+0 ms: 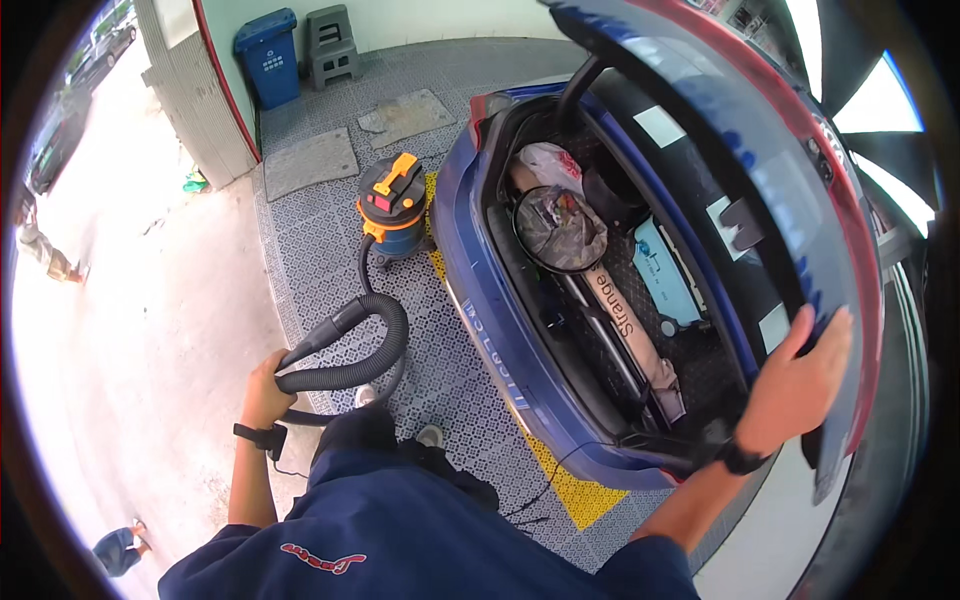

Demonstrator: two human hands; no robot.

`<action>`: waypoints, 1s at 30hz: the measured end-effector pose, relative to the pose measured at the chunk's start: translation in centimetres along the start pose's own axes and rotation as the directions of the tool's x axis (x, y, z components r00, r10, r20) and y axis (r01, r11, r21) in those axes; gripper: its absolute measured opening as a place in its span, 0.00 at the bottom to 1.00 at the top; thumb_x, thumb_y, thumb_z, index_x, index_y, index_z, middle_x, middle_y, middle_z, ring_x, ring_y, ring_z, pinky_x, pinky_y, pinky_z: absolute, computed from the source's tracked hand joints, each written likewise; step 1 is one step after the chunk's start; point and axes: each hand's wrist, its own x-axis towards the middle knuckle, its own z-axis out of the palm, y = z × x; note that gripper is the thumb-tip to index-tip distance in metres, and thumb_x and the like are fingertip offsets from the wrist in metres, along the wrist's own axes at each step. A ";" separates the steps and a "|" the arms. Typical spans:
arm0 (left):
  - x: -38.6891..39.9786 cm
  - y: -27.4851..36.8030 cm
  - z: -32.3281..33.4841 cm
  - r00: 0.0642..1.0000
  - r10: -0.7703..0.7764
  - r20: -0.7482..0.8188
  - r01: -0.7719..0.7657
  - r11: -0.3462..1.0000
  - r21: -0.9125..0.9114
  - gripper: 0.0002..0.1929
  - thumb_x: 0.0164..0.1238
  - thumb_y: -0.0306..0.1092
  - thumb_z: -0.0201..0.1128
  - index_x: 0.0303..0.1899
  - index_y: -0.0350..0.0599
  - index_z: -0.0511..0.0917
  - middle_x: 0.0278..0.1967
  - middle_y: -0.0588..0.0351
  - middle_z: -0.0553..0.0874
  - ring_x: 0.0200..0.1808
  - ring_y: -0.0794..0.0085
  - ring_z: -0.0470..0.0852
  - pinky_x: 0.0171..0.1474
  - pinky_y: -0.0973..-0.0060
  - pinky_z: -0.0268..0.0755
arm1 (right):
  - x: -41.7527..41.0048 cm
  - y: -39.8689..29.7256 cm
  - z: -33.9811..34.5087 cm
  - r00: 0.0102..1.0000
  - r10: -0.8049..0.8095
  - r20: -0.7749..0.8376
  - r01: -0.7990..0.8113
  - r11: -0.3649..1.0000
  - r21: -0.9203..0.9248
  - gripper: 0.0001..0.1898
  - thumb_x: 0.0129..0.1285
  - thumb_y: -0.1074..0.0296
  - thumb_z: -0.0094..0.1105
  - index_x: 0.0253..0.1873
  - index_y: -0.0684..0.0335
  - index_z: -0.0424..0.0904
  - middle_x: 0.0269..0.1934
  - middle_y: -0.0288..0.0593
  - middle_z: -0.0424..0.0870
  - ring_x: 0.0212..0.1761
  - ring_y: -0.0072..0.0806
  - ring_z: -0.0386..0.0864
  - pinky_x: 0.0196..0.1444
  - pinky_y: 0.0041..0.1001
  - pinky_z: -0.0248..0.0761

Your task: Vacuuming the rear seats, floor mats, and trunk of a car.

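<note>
My left hand point(264, 394) grips a ribbed black vacuum hose point(390, 319) together with its tapered nozzle point(311, 339). The hose loops back towards a drum-shaped wet/dry vacuum cleaner point(397, 232) with an orange handle, standing beside the rear bumper. With my right hand point(795, 382) I clasp the edge of the raised tailgate point(750, 142), thumb on the inner side and fingers on the outer. Below the tailgate, the car's open boot point(705, 352) holds a camouflage-patterned round bag point(562, 229), a long beige fabric roll point(622, 315), a light-blue case point(667, 270) and a white plastic bag point(551, 165).
Grey perforated floor tiles point(315, 240) with a yellow strip point(577, 487) run under the car's rear. A blue bin point(268, 64) and a grey step stool point(331, 49) stand by the wall. People point(45, 251) are at the far left; a thin cable point(551, 480) hangs near the bumper.
</note>
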 end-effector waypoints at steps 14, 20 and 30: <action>5.2 -8.7 -3.2 0.986 0.044 0.164 -0.044 0.999 -0.002 0.36 0.41 0.17 0.71 0.62 0.44 0.83 0.51 0.39 0.90 0.55 0.38 0.88 0.57 0.55 0.82 | -13.4 -9.7 -4.3 0.872 -0.162 0.463 0.036 0.962 0.269 0.51 0.73 0.45 0.66 0.88 0.67 0.48 0.90 0.56 0.47 0.92 0.50 0.45 0.85 0.67 0.38; 6.4 -11.5 -2.6 0.983 -0.029 0.182 0.037 0.998 -0.043 0.38 0.41 0.18 0.72 0.63 0.43 0.82 0.52 0.38 0.90 0.56 0.39 0.88 0.60 0.55 0.82 | -13.2 -11.0 10.3 0.627 0.000 0.779 -0.052 0.998 0.042 0.49 0.77 0.27 0.49 0.89 0.57 0.52 0.90 0.50 0.51 0.92 0.46 0.47 0.83 0.74 0.35; 7.3 -17.0 -4.3 0.978 -0.040 0.204 0.052 0.997 -0.053 0.37 0.41 0.18 0.71 0.62 0.42 0.82 0.51 0.37 0.90 0.57 0.38 0.88 0.60 0.56 0.82 | -22.0 -10.6 16.3 0.704 -0.119 0.700 -0.021 0.982 0.188 0.56 0.70 0.22 0.56 0.90 0.52 0.48 0.91 0.52 0.45 0.93 0.50 0.44 0.83 0.74 0.36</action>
